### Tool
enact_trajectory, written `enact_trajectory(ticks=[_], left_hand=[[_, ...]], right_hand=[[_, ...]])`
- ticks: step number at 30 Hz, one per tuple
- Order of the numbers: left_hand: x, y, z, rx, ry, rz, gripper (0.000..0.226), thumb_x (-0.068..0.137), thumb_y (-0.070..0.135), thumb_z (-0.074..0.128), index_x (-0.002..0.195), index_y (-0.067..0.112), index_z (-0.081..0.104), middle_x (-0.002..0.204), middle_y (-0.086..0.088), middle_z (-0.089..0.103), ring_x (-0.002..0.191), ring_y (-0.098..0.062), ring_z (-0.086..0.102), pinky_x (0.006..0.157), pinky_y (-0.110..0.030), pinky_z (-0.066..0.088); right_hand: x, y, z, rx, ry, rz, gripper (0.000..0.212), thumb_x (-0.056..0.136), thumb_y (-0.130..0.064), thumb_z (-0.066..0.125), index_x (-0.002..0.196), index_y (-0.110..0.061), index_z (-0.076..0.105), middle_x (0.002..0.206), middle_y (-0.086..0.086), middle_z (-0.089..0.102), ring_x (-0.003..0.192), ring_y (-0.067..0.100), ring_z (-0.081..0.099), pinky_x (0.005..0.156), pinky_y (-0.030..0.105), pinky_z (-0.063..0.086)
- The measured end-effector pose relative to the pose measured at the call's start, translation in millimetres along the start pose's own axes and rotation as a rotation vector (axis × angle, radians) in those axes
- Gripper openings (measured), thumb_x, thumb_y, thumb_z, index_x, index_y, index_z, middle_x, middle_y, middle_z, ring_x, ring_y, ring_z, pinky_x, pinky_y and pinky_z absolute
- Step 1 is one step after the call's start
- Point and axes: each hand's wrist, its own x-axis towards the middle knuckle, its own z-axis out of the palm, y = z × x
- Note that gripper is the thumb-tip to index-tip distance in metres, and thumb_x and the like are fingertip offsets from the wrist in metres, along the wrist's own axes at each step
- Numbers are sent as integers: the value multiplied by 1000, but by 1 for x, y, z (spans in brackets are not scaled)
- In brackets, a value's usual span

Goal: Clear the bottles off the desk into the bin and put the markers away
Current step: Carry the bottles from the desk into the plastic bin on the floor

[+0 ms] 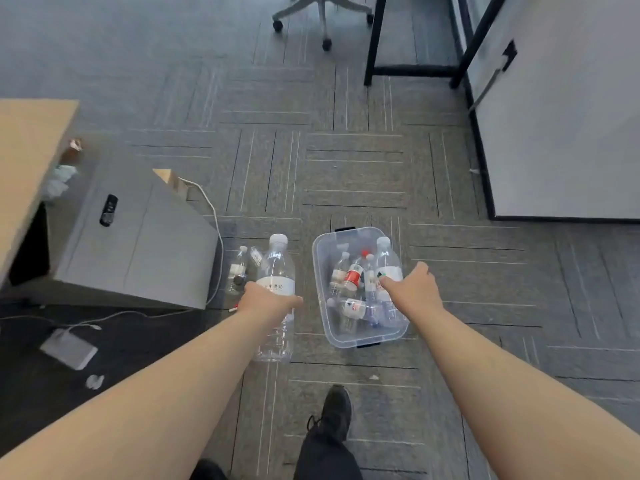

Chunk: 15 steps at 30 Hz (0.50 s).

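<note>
A clear plastic bin (320,258) stands on the carpet with several empty bottles lying in it. My right hand (414,289) is over the bin, closed around a clear white-capped bottle (386,258) with a white label. My left hand (270,301) grips a large clear bottle (277,265) with a white cap, held upright just left of the bin. Two small bottles (239,268) stand on the floor behind the large one. A red-tipped marker (233,309) peeks out beside my left wrist.
A grey cabinet (131,244) stands at left under a wooden desk edge (31,150), with a white cable (214,244) and a white power brick (69,348) on the floor. An office chair base (322,15), black desk legs (375,39) and a white panel (554,133) stand behind. My shoe (336,410) is below.
</note>
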Motion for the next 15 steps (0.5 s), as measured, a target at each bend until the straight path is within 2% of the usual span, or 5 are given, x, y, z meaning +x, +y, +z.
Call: enact_trajectory(ticks=[3,7,9,12,15], left_hand=[[3,-2,12,-10,0,-45,93,75,35,81,142,2,26,133,-17,49,114,-33,52,84,-38,45],[-4,2,41,-86,-77,-107,96,79,35,75,147,2,18,140,-16,44,123,-36,47,89,-38,42],[-9,12,55,-99,-112,-102,96,80,34,73,149,3,14,142,-17,42,126,-37,45,97,-41,42],[-17,35,67,-89,-122,-27,90,83,36,71,148,3,18,141,-16,44,126,-34,46,94,-38,41],[-27,55,66,-87,-152,54,93,81,46,70,148,5,21,144,-14,43,128,-34,46,93,-38,41]], right_hand=[[-2,8,6,17,-45,24,71,85,-39,58,138,-1,31,141,19,39,125,37,45,97,41,41],[-18,48,10,-11,-101,97,60,89,-35,54,134,0,35,135,20,45,116,35,51,86,35,43],[-22,66,4,-40,-115,151,57,90,-32,54,133,1,35,132,21,48,108,34,55,84,34,45],[-23,80,-15,-83,-94,214,49,93,-21,51,132,4,36,130,22,51,98,31,53,74,29,36],[-21,84,-31,-101,-50,230,50,92,-21,51,133,4,35,133,23,49,112,35,54,77,31,37]])
